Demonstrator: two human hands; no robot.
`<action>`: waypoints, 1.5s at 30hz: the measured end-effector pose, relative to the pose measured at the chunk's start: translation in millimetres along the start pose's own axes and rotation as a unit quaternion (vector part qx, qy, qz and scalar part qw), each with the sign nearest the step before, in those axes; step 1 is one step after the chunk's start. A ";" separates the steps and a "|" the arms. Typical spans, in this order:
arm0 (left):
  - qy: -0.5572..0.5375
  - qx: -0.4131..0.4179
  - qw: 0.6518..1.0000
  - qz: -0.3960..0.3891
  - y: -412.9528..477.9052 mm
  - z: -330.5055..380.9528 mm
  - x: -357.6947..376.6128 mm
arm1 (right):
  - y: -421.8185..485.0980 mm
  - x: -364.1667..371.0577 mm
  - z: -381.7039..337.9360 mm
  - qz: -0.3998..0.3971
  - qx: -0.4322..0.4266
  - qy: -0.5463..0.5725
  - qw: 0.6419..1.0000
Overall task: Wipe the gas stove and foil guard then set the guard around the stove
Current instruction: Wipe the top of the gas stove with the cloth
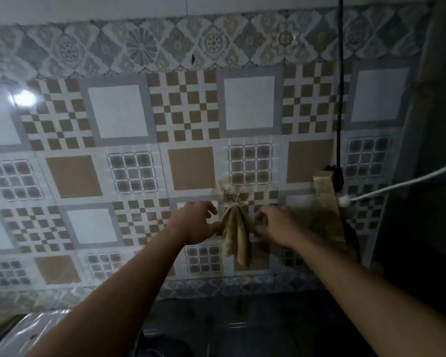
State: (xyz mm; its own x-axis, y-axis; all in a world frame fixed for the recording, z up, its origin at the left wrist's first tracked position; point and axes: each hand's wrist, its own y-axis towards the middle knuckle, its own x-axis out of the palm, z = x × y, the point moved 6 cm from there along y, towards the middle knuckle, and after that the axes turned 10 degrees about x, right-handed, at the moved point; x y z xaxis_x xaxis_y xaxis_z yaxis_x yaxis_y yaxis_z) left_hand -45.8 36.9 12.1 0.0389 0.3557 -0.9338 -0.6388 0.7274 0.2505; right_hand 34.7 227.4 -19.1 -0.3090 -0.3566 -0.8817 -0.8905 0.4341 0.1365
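A beige cloth (236, 235) hangs bunched from a hook on the tiled wall, its knot near the top. My left hand (200, 224) touches the cloth's left side with thumb and fingers pinching it. My right hand (276, 226) holds its right side, fingers curled at the fabric. The dark gas stove (242, 328) lies low in the view, dim and mostly hidden behind my arms. A shiny foil guard (34, 331) shows at the bottom left corner.
A second beige cloth (326, 202) hangs to the right beside a black cable (340, 99). A white cord (407, 182) runs in from the right edge. The patterned tile wall (129, 112) fills the view, and a dark surface stands at the far right.
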 end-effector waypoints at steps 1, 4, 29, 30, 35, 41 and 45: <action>-0.006 -0.011 1.000 -0.010 7.9 -6.3 10.6 | 8.5 7.9 3.5 -0.001 0.004 0.014 1.000; -0.006 -0.020 1.000 -0.016 23.0 -16.6 31.7 | 19.7 18.7 4.7 0.014 0.007 0.052 0.998; -0.128 0.003 0.982 0.137 -50.4 14.7 -33.1 | -56.2 -33.1 18.6 -0.001 0.039 0.291 0.956; -0.128 0.008 0.984 0.125 -61.3 20.9 -34.6 | -68.1 -32.6 21.0 -0.015 0.041 0.302 0.952; -0.174 -0.014 0.981 0.085 -99.9 40.4 -30.0 | -113.6 -20.7 35.5 -0.090 0.122 0.477 0.866; -0.274 -0.066 0.956 0.080 -130.8 73.9 -20.8 | -156.2 -10.4 42.5 -0.082 0.204 0.554 0.803; -0.348 -0.084 0.932 0.052 -137.9 107.1 -10.2 | -175.6 -11.6 25.7 -0.056 0.181 0.518 0.834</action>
State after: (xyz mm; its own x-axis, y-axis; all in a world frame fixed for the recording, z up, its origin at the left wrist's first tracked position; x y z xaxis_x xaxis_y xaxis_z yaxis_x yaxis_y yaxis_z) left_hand 124.2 -4.2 14.5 0.4223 0.7562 -0.4999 -0.7758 0.5867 0.2322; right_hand 203.2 176.6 -44.4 -0.5200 -0.8542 0.0083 -0.8321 0.5043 -0.2309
